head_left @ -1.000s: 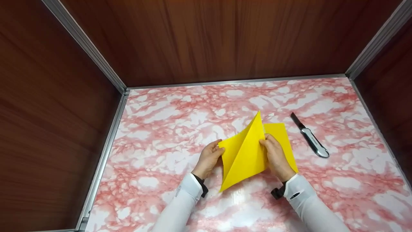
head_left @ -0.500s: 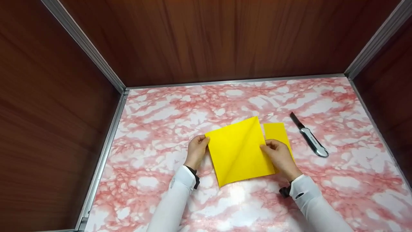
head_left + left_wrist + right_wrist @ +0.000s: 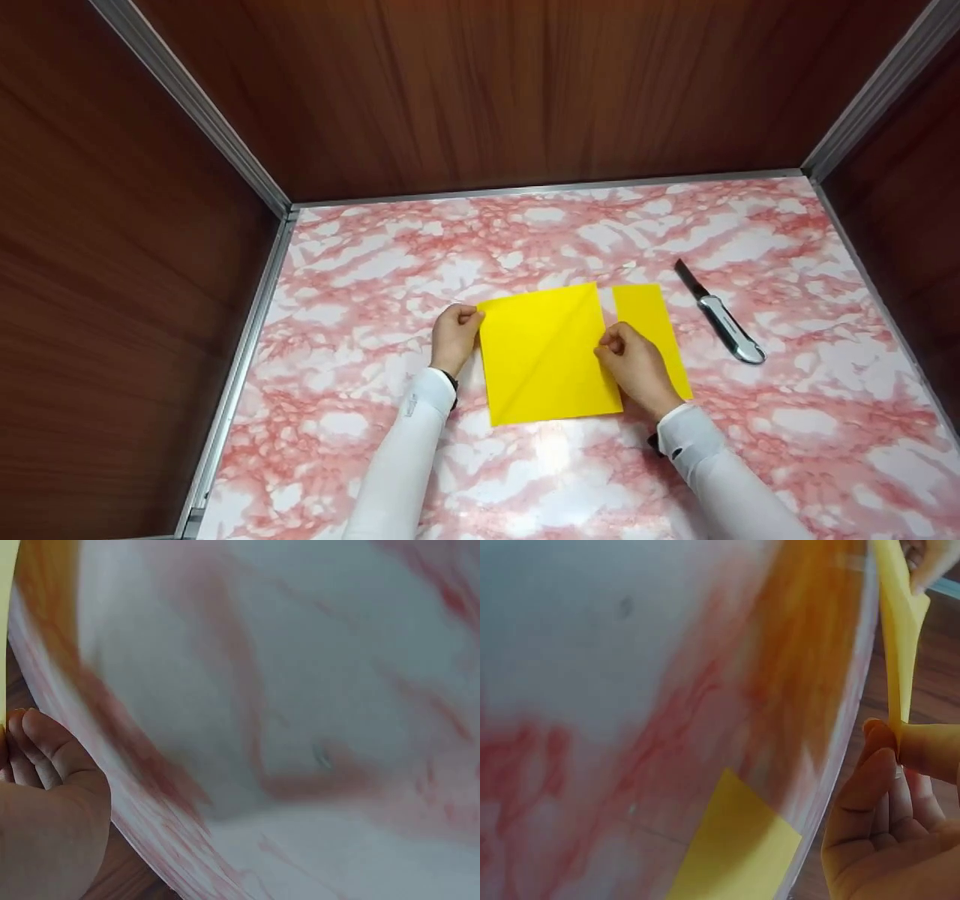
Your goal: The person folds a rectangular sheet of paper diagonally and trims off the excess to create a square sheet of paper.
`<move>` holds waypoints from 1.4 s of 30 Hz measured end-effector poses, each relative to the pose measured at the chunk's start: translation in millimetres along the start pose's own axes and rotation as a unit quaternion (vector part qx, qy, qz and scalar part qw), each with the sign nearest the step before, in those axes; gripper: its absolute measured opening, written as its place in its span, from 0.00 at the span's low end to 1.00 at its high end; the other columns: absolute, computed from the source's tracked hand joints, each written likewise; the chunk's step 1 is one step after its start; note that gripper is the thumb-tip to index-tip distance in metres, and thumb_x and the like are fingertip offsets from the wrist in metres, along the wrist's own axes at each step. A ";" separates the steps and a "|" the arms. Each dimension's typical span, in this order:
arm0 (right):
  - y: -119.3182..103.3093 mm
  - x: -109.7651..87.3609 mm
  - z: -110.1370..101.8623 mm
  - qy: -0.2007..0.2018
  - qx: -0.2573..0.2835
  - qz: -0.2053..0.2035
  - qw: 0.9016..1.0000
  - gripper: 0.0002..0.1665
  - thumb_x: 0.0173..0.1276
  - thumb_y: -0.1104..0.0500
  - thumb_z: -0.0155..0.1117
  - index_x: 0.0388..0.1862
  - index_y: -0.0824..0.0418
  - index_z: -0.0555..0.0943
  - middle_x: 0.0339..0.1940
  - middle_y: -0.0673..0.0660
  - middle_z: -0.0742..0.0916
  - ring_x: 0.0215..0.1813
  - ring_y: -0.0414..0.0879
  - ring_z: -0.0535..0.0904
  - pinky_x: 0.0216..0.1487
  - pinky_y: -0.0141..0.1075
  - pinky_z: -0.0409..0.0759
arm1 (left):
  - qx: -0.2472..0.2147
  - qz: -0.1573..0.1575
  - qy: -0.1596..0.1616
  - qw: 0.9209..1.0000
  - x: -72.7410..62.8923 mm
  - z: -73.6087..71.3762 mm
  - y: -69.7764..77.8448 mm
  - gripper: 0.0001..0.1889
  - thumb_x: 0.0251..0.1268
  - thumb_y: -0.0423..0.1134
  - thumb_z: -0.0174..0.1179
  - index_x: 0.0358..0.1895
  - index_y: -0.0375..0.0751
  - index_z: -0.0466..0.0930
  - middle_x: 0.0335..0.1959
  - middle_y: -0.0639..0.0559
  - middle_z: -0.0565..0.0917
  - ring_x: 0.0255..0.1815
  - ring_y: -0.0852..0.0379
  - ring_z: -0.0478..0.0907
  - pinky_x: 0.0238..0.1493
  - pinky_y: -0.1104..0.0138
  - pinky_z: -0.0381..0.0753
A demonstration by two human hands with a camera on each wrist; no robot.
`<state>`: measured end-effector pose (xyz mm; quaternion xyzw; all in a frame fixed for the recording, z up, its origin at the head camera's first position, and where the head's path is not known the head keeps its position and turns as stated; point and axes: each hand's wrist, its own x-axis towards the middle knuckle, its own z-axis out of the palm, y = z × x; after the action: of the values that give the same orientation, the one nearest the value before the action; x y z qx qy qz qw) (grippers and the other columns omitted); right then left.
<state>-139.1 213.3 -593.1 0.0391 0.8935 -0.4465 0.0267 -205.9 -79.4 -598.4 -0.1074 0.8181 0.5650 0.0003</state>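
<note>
A square sheet of yellow paper with a diagonal crease is spread between both hands. My left hand pinches it near the far left corner. On the opposite side, my right hand pinches the right edge between thumb and forefinger; the right wrist view shows this grip on the paper up close, above the table. Only a sliver of the sheet enters the left wrist view, beside the left fingers. A narrower yellow paper strip lies under and behind the right hand, partly covered by it.
A utility knife with a silver and black handle and its dark blade out lies right of the strip. Pink-and-white marbled tabletop surrounds everything. Brown wood-grain panels with metal edging stand at the back and both sides.
The sheet, folded up along its diagonal a second ago, has been opened out flat and turned slightly. My left hand moved left and away from me; my right hand moved slightly nearer.
</note>
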 end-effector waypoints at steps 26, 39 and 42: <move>-4.0 13.5 18.6 -0.052 -0.209 -0.064 0.974 0.25 0.71 0.58 0.61 0.66 0.59 0.76 0.56 0.62 0.82 0.57 0.61 0.76 0.60 0.54 0.71 | 0.207 0.017 0.000 0.978 17.1 16.2 -6.1 0.05 0.71 0.44 0.58 0.39 0.48 0.79 0.35 0.56 0.81 0.34 0.57 0.77 0.41 0.61 0.77; -5.5 18.3 32.3 -0.088 -0.299 -0.197 0.929 0.34 0.72 0.69 0.56 0.75 0.53 0.65 0.75 0.61 0.63 0.73 0.60 0.58 0.67 0.58 0.60 | 0.225 0.015 0.006 0.974 16.6 16.9 -8.3 0.06 0.71 0.45 0.57 0.38 0.50 0.78 0.34 0.57 0.80 0.31 0.58 0.76 0.38 0.62 0.76; -4.1 18.3 33.3 -0.103 -0.321 -0.196 0.921 0.33 0.73 0.68 0.55 0.75 0.51 0.65 0.75 0.59 0.64 0.73 0.60 0.58 0.68 0.57 0.60 | 0.229 0.014 0.006 0.973 16.6 16.8 -7.3 0.06 0.72 0.45 0.57 0.40 0.49 0.78 0.34 0.57 0.80 0.32 0.57 0.77 0.39 0.61 0.77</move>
<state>-157.3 185.0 -611.3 -0.1939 0.9710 -0.1338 0.0415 -222.9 -69.3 -613.3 -0.0965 0.9270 0.3621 0.0126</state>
